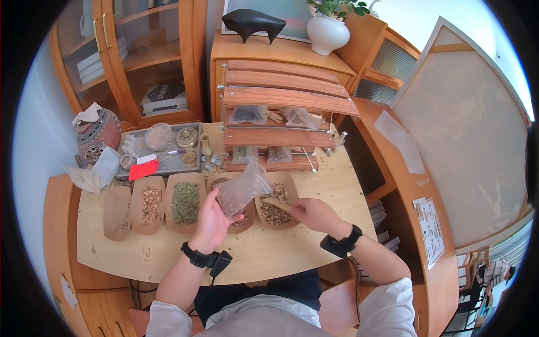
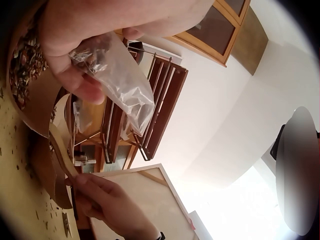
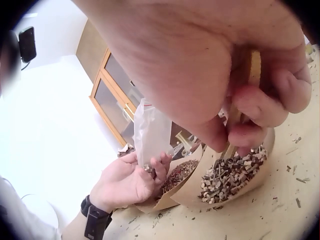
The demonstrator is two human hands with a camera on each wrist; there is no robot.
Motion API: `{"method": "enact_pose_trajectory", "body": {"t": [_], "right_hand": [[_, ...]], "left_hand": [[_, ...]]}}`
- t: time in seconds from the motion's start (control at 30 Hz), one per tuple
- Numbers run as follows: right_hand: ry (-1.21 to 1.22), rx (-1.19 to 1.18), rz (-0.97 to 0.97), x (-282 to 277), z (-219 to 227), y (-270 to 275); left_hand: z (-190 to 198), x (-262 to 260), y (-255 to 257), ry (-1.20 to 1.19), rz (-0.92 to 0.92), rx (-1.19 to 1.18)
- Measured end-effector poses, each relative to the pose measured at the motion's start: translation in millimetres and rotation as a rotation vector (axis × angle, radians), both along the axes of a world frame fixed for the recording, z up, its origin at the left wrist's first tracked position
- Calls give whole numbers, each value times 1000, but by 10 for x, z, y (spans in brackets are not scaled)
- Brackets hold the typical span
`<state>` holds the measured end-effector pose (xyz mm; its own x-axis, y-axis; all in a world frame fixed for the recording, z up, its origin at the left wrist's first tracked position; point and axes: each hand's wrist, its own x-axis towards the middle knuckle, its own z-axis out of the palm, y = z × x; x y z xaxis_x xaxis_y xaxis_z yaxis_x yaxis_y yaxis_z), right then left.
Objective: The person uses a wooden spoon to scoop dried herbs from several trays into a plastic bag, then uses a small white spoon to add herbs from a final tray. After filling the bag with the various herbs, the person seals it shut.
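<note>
The left hand (image 1: 211, 223) holds a clear plastic bag (image 1: 238, 191) with its fingers around the lower part; some dried pieces show at the bag's bottom in the left wrist view (image 2: 90, 60). Pinched in the right hand (image 1: 321, 215) is a light wooden scoop (image 1: 276, 202), its far end over the rightmost paper tray (image 1: 279, 223) of chopped brown and pale herbs. In the right wrist view the right hand (image 3: 200, 75) grips the scoop's handle (image 3: 255, 67), the lower end reaching into the herbs (image 3: 232, 177).
Left of these stand paper trays of green (image 1: 185, 202) and orange-brown pieces (image 1: 151, 205). Behind are a grey tray (image 1: 185, 163) with small vessels, a patterned pot (image 1: 98, 135) and a wooden rack (image 1: 281, 95) with bagged herbs. Crumbs lie on the table (image 1: 163, 261).
</note>
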<state>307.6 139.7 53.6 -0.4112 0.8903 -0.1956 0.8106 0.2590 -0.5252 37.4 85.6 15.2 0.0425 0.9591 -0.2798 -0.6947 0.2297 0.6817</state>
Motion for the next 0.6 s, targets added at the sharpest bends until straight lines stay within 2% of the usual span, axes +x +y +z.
{"method": "enact_pose_trajectory", "body": {"t": [0.1, 0.2, 0.3, 0.5, 0.6], "right_hand": [[-52, 18, 4, 184, 14, 43], [-85, -75, -38, 260, 345, -96], [-118, -133, 44, 415, 406, -120], [-337, 26, 47, 423, 498, -173], [-292, -62, 36, 338, 483, -133]], "left_hand": [[1, -22, -13, -6, 2, 6], [11, -18, -10, -14, 7, -5], [11, -7, -8, -21, 17, -21], [16, 0, -11, -29, 11, -15], [17, 7, -9, -29, 16, -26]]}}
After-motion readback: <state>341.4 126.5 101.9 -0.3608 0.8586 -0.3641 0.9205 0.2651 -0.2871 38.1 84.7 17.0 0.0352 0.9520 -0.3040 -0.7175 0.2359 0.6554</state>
